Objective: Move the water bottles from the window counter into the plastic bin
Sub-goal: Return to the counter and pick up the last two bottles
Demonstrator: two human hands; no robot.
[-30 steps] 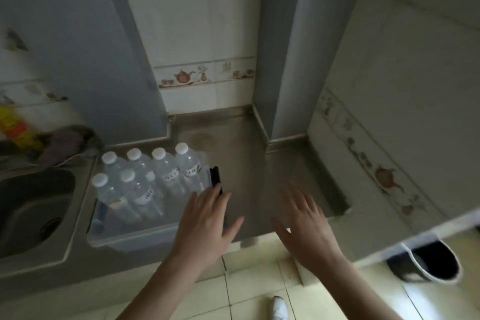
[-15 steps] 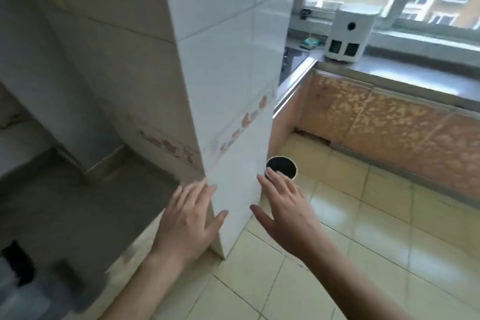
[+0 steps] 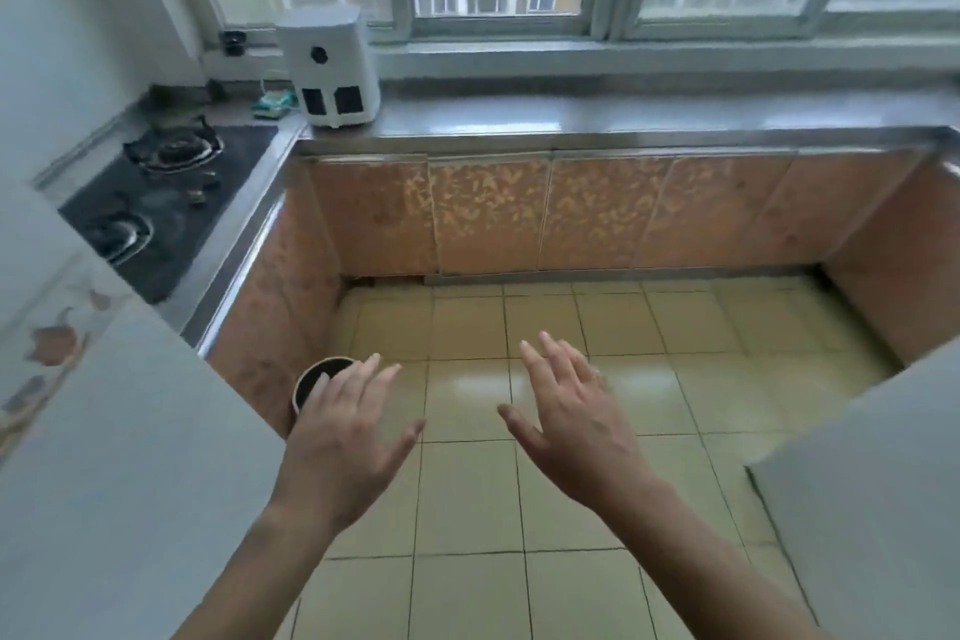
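The steel window counter [image 3: 649,120] runs below the window across the far side of the room. I see no water bottles on the stretch that shows, and the plastic bin is out of view. My left hand [image 3: 345,437] and my right hand [image 3: 576,421] hover side by side over the yellow floor tiles, palms down. Both hold nothing and their fingers are spread.
A white appliance [image 3: 330,68] stands on the counter's left end. A black gas hob [image 3: 156,203] lies on the left counter. A round dark bucket [image 3: 317,377] sits on the floor by my left hand. White tiled walls [image 3: 104,457] flank both sides.
The view has swung right, away from the bin of bottles beside the sink, past the tiled pillar, to the window counter. Both hands stayed open and empty in front of me.
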